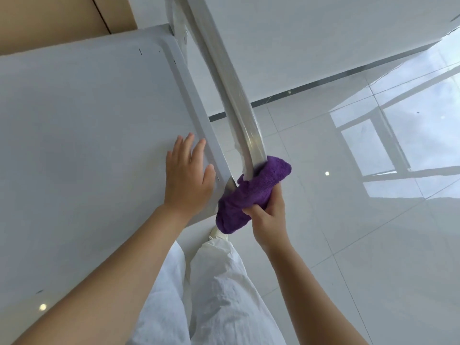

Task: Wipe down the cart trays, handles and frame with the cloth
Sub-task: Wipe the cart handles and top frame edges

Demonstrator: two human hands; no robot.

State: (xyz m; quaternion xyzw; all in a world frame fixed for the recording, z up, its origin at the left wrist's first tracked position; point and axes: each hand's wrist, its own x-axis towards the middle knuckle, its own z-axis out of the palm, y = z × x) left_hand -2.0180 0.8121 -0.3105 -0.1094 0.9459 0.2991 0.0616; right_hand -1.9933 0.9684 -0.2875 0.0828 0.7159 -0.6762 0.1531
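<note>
Stood over glossy floor tiles (pixel 348 245), beside a brown panel (pixel 49 18); nothing in the way. Counted one tray (pixel 87 145), one handle bar (pixel 234 95), one purple cloth (pixel 251 195). Rested left hand (pixel 188 175) flat, fingers straight, on tray. Gripped cloth with right hand (pixel 267 220), wrapped round handle bar's near end.

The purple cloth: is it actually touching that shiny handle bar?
Touching. The head view shows the purple cloth, held by the right hand, wrapped around the handle bar's lower end, no gap.
</note>
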